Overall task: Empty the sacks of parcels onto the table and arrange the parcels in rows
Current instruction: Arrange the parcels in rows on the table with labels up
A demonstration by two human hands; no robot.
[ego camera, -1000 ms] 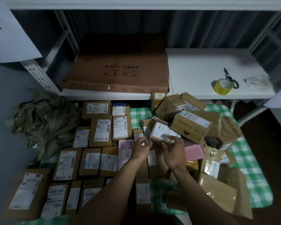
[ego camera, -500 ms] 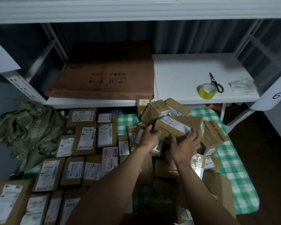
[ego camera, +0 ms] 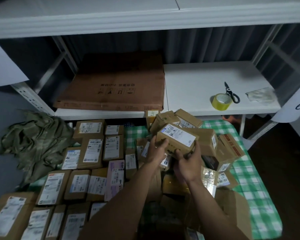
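The labelled parcel [ego camera: 177,141] is held above the unsorted heap [ego camera: 213,146] at table right; left hand [ego camera: 157,149] grips its near-left corner, right hand [ego camera: 189,163] cups its underside. Risk: withdrawal may dislodge tilted neighbouring boxes toward the table edge [ego camera: 260,196]. Rows [ego camera: 87,170] fill the left; bare checked cloth [ego camera: 133,132] behind them offers room.

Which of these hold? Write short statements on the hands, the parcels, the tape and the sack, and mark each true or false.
1. Both hands, left hand and right hand, hold one brown parcel. True.
2. The yellow tape roll lies on the green checked tablecloth. False: it lies on the white shelf, beside the scissors.
3. The green sack lies crumpled at the left. True.
4. The large flat carton stands upright. False: it lies flat.
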